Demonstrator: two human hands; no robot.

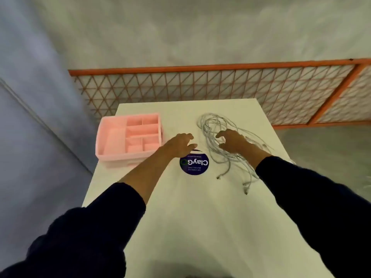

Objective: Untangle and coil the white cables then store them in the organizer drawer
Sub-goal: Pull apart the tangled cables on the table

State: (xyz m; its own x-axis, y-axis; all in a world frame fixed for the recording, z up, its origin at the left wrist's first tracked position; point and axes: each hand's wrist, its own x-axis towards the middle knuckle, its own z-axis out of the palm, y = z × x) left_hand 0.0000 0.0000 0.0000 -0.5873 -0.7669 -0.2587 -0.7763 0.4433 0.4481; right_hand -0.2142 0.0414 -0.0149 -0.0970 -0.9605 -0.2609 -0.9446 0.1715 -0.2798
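A tangle of white cables (212, 127) lies on the white table (200, 217), right of centre, with several plug ends trailing toward me. My right hand (234, 141) hovers over the tangle, fingers loosely curled and spread, holding nothing that I can see. My left hand (180, 144) reaches forward just left of the cables, fingers relaxed and empty. The pink organizer drawer (112, 155) sits at the table's left edge, its several compartments open to the top.
A round dark blue sticker (194, 163) marks the table between my hands. Behind the table stands an orange-framed lattice panel (200, 87). The table's left edge drops to a grey floor beside the organizer.
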